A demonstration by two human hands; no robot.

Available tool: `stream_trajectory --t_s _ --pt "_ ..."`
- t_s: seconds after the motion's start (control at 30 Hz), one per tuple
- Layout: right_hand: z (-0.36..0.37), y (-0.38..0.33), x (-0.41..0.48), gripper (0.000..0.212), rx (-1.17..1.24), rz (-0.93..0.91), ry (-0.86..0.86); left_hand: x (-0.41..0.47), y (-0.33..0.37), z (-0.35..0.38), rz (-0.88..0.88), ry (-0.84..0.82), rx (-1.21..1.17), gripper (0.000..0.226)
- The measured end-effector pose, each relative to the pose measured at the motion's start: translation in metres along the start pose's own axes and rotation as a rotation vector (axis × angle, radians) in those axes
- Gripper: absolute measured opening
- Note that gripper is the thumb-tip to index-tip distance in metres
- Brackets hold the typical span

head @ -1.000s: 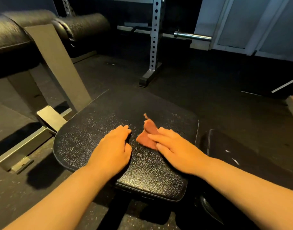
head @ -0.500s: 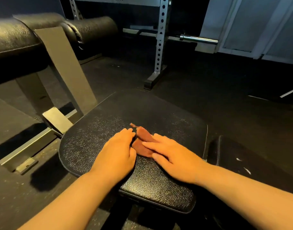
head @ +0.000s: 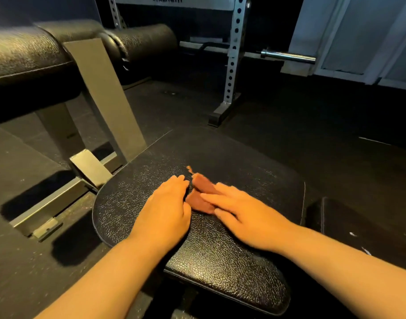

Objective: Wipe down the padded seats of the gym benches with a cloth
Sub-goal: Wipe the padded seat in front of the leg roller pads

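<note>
A small reddish-brown cloth [head: 198, 196] lies on the black padded bench seat [head: 232, 162], partly under my fingers. My right hand [head: 241, 212] lies flat with straight fingers pressing on the cloth from the right. My left hand [head: 167, 208] rests palm down on the seat just left of the cloth, its fingertips at the cloth's edge. Whether the left fingers pinch the cloth is hidden. A second black pad [head: 358, 229] adjoins the seat on the right.
Another bench with black roller pads [head: 137, 40] and a grey steel frame [head: 105, 97] stands at the left. Behind are a perforated rack upright [head: 232, 63] and a barbell end [head: 287, 56]. Dark rubber floor [head: 312, 125] surrounds the seat.
My hands and the cloth have drawn closer together on the seat, and the cloth has bunched between them. The view has shifted slightly, so the seat sits lower and further right.
</note>
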State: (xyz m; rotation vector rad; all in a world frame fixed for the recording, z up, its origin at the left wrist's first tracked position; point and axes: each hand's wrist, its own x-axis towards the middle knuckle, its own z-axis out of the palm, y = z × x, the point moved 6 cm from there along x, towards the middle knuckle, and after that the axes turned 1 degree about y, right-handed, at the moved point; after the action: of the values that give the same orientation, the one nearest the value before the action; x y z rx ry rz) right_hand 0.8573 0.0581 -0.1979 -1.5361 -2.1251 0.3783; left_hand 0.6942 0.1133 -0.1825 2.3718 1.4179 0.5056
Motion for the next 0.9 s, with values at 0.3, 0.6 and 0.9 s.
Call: stream_trajectory --t_s 0.3,0.6,0.9 --pt "0.007 0.026 0.058 0.040 -0.084 0.188 0.069 0.002 -0.013 -0.010 -0.024 0.031 0.112 0.054" --pt "-0.013 0.071 0.091 0.040 -0.104 0.255 0.047 0.002 -0.038 -0.019 -0.074 0.032 0.125 0.054" --pt "0.018 -0.021 0.081 0.042 -0.041 -0.119 -0.119 0.006 -0.052 -0.032 -0.141 0.101 0.099 0.056"
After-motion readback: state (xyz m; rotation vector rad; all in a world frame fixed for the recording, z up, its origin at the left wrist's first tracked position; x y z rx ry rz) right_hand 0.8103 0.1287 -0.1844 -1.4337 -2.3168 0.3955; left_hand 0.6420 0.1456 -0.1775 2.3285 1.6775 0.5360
